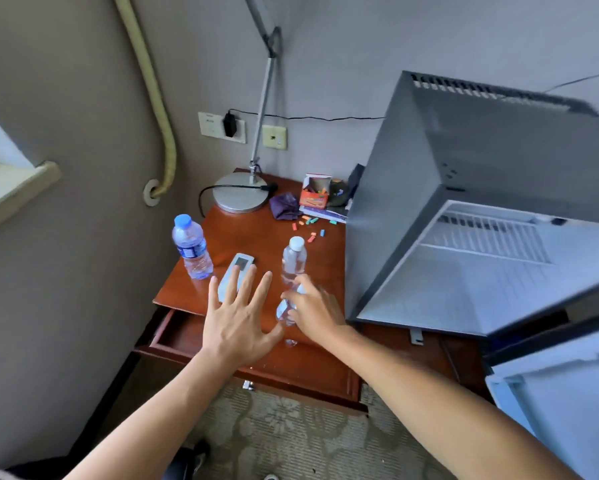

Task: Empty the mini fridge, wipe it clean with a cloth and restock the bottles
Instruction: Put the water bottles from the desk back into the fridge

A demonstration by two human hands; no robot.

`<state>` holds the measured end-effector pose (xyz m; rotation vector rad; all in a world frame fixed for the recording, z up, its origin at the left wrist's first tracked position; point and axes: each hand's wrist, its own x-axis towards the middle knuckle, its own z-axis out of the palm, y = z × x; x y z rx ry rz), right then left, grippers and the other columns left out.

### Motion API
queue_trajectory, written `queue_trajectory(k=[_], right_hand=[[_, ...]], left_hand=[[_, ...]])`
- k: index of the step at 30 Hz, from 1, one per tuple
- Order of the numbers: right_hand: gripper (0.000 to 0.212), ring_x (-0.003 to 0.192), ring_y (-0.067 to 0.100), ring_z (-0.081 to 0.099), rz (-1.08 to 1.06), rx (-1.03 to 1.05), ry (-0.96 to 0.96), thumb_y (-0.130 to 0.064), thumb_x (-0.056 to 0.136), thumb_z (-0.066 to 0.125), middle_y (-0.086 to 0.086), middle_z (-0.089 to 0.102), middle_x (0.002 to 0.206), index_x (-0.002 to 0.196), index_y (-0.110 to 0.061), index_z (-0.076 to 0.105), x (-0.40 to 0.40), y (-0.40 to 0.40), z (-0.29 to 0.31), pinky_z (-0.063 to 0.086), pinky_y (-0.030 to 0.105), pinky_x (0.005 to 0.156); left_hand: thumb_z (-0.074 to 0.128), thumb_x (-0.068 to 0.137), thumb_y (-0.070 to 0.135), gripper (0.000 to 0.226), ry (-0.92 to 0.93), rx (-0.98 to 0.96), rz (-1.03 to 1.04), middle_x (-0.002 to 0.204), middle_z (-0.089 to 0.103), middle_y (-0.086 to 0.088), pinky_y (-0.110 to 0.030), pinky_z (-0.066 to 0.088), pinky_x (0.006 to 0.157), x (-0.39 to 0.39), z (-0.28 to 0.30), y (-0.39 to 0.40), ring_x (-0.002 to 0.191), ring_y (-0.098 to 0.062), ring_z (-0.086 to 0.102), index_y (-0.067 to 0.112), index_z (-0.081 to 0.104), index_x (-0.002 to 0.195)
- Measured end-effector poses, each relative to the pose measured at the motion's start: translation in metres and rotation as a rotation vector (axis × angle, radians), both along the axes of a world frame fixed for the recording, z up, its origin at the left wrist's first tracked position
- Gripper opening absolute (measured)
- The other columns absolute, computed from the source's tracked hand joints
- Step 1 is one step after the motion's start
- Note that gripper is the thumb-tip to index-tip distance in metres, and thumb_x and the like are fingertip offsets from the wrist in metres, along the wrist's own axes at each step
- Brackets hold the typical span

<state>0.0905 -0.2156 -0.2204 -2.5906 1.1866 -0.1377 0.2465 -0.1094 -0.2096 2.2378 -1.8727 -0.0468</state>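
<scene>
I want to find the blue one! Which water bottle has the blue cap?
The bottle standing alone at the table's left edge, beside the remote. Its cap is blue; the other bottle, held by the right hand, has a white cap.

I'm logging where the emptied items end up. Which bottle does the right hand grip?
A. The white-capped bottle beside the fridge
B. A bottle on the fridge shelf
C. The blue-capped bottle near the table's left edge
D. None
A: the right hand curls its fingers round the lower part of the white-capped bottle, while the blue-capped bottle stands apart, untouched, and the left hand is spread open.
</scene>
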Motion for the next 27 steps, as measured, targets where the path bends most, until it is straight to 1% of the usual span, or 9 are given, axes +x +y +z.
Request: queue_trajectory(k=[6, 9, 10, 13, 15, 19, 21, 24, 27], right_hand=[[0.029, 0.099, 0.027, 0.065, -0.196, -0.041, 0.031, -0.027, 0.091, 0.069, -0.002, 0.051, 0.129, 0.120, -0.028, 0.068, -0.102, 0.023, 0.028, 0.057, 0.036, 0.077], [0.020, 0.096, 0.026, 0.066, -0.362, -0.017, -0.003, -0.033, 0.092, 0.062, -0.005, 0.054, 0.116, 0.108, -0.023, 0.065, -0.143, 0.018, 0.036, 0.049, 0.031, 0.069], [0.019, 0.096, 0.026, 0.066, -0.390, -0.016, 0.012, -0.034, 0.092, 0.061, -0.006, 0.053, 0.116, 0.106, -0.022, 0.064, -0.155, 0.015, 0.038, 0.049, 0.031, 0.069], [0.023, 0.103, 0.028, 0.065, -0.408, -0.110, 0.044, -0.029, 0.092, 0.068, -0.001, 0.049, 0.132, 0.114, -0.026, 0.070, -0.190, 0.000, 0.040, 0.056, 0.038, 0.078], [0.029, 0.105, 0.031, 0.064, -0.452, -0.135, 0.019, -0.024, 0.091, 0.072, 0.003, 0.048, 0.138, 0.120, -0.025, 0.070, -0.207, -0.016, 0.043, 0.056, 0.040, 0.078], [0.028, 0.101, 0.033, 0.063, -0.535, -0.088, -0.018, -0.021, 0.094, 0.067, 0.002, 0.046, 0.136, 0.121, -0.026, 0.066, -0.224, -0.062, 0.044, 0.045, 0.032, 0.072], [0.031, 0.103, 0.033, 0.062, -0.531, -0.065, -0.045, -0.021, 0.095, 0.064, 0.002, 0.045, 0.139, 0.125, -0.024, 0.065, -0.226, -0.087, 0.041, 0.044, 0.031, 0.073], [0.038, 0.109, 0.033, 0.059, -0.484, 0.000, -0.050, -0.018, 0.096, 0.059, 0.009, 0.051, 0.132, 0.133, -0.022, 0.061, -0.223, -0.121, 0.036, 0.051, 0.037, 0.086], [0.041, 0.122, 0.033, 0.056, -0.402, 0.027, -0.057, -0.017, 0.098, 0.056, 0.011, 0.057, 0.135, 0.138, -0.020, 0.060, -0.219, -0.152, 0.018, 0.048, 0.039, 0.098]], left_hand=[[0.034, 0.084, 0.083, 0.095, 0.002, 0.009, -0.237, 0.171, 0.021, -0.003, -0.063, 0.005, 0.125, -0.078, 0.012, -0.022, 0.160, -0.030, 0.008, 0.032, 0.025, 0.164], [0.038, 0.083, 0.081, 0.094, 0.001, 0.012, -0.322, 0.169, 0.027, -0.004, -0.063, 0.006, 0.125, -0.115, 0.022, -0.029, 0.159, -0.031, 0.012, 0.031, 0.032, 0.161], [0.039, 0.082, 0.079, 0.093, -0.003, 0.010, -0.347, 0.169, 0.028, -0.004, -0.063, 0.006, 0.125, -0.125, 0.025, -0.030, 0.159, -0.031, 0.012, 0.030, 0.033, 0.161], [0.038, 0.082, 0.076, 0.093, -0.025, 0.024, -0.422, 0.171, 0.024, -0.004, -0.063, 0.004, 0.125, -0.155, 0.029, -0.034, 0.160, -0.031, 0.007, 0.031, 0.028, 0.163], [0.038, 0.082, 0.075, 0.093, -0.030, 0.020, -0.469, 0.171, 0.020, -0.004, -0.063, 0.003, 0.125, -0.174, 0.031, -0.036, 0.160, -0.030, 0.003, 0.030, 0.025, 0.163], [0.036, 0.084, 0.076, 0.095, -0.075, 0.046, -0.496, 0.173, 0.008, -0.005, -0.064, 0.000, 0.124, -0.208, 0.031, -0.047, 0.160, -0.030, -0.008, 0.030, 0.019, 0.165], [0.037, 0.084, 0.077, 0.094, -0.084, 0.037, -0.469, 0.173, 0.010, -0.006, -0.066, 0.004, 0.124, -0.217, 0.029, -0.054, 0.159, -0.031, -0.006, 0.029, 0.024, 0.164], [0.042, 0.083, 0.079, 0.093, -0.100, 0.031, -0.413, 0.171, 0.019, -0.008, -0.067, 0.011, 0.123, -0.223, 0.026, -0.064, 0.160, -0.033, 0.004, 0.027, 0.035, 0.161], [0.047, 0.081, 0.079, 0.094, -0.111, 0.014, -0.351, 0.170, 0.021, -0.009, -0.067, 0.014, 0.123, -0.224, 0.025, -0.068, 0.159, -0.033, 0.007, 0.027, 0.039, 0.159]])
